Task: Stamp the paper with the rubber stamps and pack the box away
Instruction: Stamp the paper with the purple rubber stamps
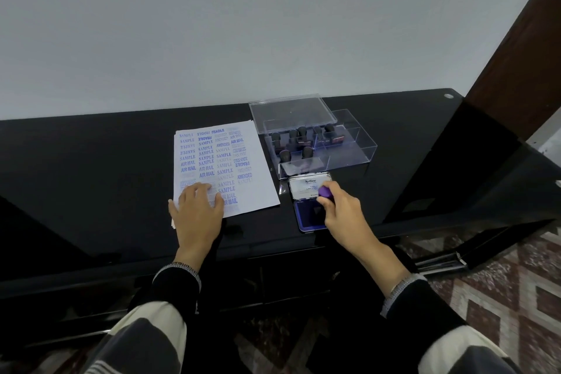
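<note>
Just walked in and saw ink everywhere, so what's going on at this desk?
A person is stamping paper. The left hand lies flat on the sheet, already covered in blue prints like SAMPLE and AIR MAIL. The right hand grips a purple-handled stamp over the open ink pad. Behind it, the clear box holds more stamps, its lid resting loosely on top.

Clear box (346, 149) behind ink pad (309, 215)
</note>
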`<state>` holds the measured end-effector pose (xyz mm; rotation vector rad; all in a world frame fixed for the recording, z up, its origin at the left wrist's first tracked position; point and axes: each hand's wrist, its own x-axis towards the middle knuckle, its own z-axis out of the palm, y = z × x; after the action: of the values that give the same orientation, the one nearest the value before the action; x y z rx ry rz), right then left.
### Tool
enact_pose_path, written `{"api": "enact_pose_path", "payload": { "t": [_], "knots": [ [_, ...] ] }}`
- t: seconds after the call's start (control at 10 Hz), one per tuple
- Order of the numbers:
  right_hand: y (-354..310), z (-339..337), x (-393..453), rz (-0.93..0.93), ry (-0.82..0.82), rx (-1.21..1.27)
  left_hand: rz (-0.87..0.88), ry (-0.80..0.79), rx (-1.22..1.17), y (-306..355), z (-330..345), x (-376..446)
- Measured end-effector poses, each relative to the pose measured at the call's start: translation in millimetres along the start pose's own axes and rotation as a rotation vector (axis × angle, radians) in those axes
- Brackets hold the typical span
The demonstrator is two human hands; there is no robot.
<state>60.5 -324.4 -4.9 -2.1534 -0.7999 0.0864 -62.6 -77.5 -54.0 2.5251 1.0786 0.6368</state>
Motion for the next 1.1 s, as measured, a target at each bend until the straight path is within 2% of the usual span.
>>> {"api": "enact_pose_path", "payload": {
  "t": [0.1,0.2,0.5,0.6,0.8,1.1],
  "knots": [
    [0.3,5.3,-19.8,-0.017,0.080,0.053,0.001,0.003,-0.007,0.3,0.4,0.3],
    [1.7,7.5,-25.2,-0.014,0.093,0.053,0.003,-0.001,-0.001,0.2,0.2,0.2],
    [2.6,-3.2,14.2,0.044,-0.056,-0.018,0.004,0.001,-0.004,-0.6,0.6,0.2],
    [3.2,-2.9,14.8,0.050,-0.055,-0.015,0.004,0.001,-0.005,-1.2,0.8,0.2],
    [5.1,5.3,-16.5,-0.024,0.096,0.063,0.009,0.003,0.001,-1.2,2.0,0.9],
    [1.2,1.3,-8.5,-0.031,0.061,0.007,0.005,-0.006,-0.005,-2.8,2.2,1.0]
  ]
}}
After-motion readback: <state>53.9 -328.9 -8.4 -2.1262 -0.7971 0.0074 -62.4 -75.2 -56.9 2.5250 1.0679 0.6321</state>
